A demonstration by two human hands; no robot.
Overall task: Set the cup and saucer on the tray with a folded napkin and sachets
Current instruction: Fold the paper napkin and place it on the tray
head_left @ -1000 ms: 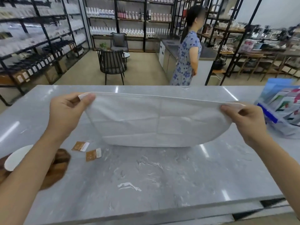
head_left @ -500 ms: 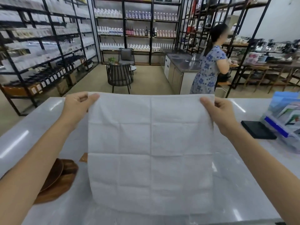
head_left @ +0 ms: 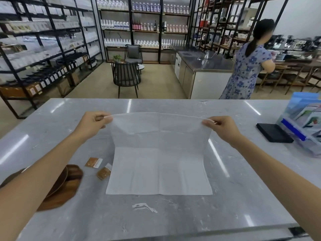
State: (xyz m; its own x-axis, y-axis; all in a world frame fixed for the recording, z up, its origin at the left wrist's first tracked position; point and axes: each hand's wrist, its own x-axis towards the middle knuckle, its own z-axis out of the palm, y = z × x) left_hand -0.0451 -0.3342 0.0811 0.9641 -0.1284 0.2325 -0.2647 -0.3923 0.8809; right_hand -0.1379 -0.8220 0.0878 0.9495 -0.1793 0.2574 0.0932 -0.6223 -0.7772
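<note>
Fingers of the left hand [head_left: 92, 122] and of the right hand [head_left: 224, 126] are curled and pinch the two far corners of the white napkin [head_left: 159, 169], one corner each. A moment ago the whole napkin hung open in the air between the hands; now its near half lies flat on the grey tabletop [head_left: 173, 218] at 6 o'clock, and only the far half stands up. I judge this as the start of the fold: the far edge can come toward the near edge. At 9 o'clock, two brown sachets [head_left: 99, 168] lie just beside the napkin. Left of them the wooden tray [head_left: 69, 185] shows under the left forearm. No cup is visible.
</note>
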